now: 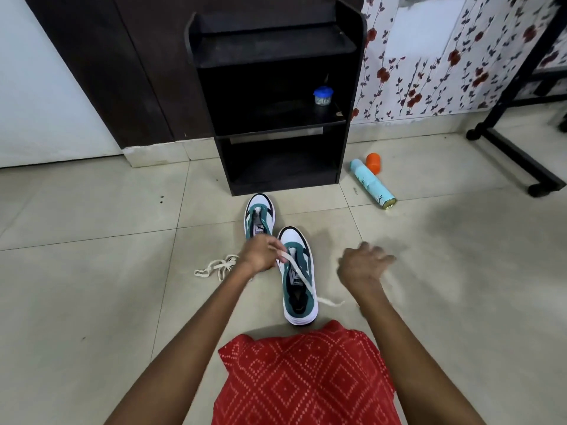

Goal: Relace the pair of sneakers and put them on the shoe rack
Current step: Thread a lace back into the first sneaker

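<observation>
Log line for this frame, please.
step: lacing | left hand: pinches lace over near sneaker | right hand: open, free | second lace: on floor | far sneaker: on floor before rack

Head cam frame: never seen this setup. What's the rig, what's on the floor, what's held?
No robot: one camera worn on a person's head looks down at their two bare hands. The left hand pinches a white lace that trails across the near sneaker; the right hand is open beside it, holding nothing. The far sneaker stands on the tiled floor before the black shoe rack. A second lace lies loose at left; a spray can and orange cap lie at right. A blue-lidded jar sits on a rack shelf.
</observation>
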